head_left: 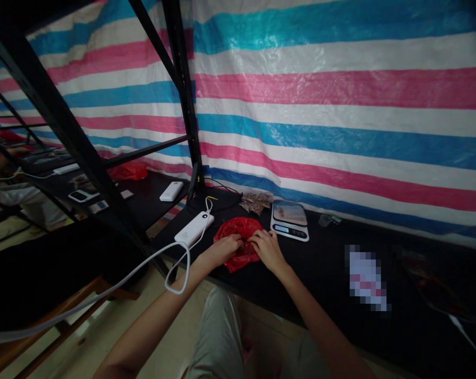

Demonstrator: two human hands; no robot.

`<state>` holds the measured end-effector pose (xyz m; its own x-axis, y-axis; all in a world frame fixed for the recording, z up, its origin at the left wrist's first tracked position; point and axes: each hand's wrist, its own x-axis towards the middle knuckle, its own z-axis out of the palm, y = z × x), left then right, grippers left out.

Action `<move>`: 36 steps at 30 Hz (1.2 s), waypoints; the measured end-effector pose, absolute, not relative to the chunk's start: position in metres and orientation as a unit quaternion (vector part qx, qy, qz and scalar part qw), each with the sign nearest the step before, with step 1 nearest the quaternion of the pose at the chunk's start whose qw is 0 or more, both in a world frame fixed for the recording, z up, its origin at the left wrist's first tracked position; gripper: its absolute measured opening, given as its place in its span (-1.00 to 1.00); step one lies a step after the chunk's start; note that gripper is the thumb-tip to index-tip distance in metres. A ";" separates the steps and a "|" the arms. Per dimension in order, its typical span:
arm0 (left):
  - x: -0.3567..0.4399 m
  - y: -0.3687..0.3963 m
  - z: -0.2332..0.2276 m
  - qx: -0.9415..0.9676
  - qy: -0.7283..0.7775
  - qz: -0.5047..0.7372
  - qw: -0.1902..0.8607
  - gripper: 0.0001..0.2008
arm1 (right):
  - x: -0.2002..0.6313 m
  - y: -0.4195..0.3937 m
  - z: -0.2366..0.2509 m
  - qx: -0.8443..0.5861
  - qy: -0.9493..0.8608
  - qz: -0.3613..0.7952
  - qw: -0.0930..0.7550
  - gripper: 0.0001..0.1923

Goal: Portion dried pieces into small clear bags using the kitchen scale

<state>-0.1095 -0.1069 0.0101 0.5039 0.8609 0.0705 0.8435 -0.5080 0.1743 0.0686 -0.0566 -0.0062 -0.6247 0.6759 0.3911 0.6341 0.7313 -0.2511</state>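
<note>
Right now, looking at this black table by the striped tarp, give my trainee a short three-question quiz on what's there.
1. True or false: both hands rest on the crumpled red plastic bag.
2. What lies directly right of that bag? A) flat digital kitchen scale B) glass bottle C) metal pan
3. Fill in: the white rectangular power bank beside the left hand has a white ____ plugged into it.

Key:
1. True; the right hand touches it too.
2. A, the flat digital kitchen scale.
3. Cable.

Two power banks [194, 229] (white), one scale [289, 220]
</note>
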 end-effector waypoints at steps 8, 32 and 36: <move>-0.113 -0.105 0.004 0.857 0.513 0.048 0.012 -0.82 | 0.070 -0.050 -0.022 -0.366 -0.895 0.078 0.242 -0.85; -0.133 -0.109 0.014 0.791 0.482 0.330 0.181 -0.85 | 0.068 -0.048 -0.025 -0.349 -0.898 0.066 0.260 -0.83; -0.134 -0.104 0.009 0.773 0.480 0.360 0.208 -0.87 | 0.067 -0.047 -0.027 -0.367 -0.901 0.021 0.229 -0.80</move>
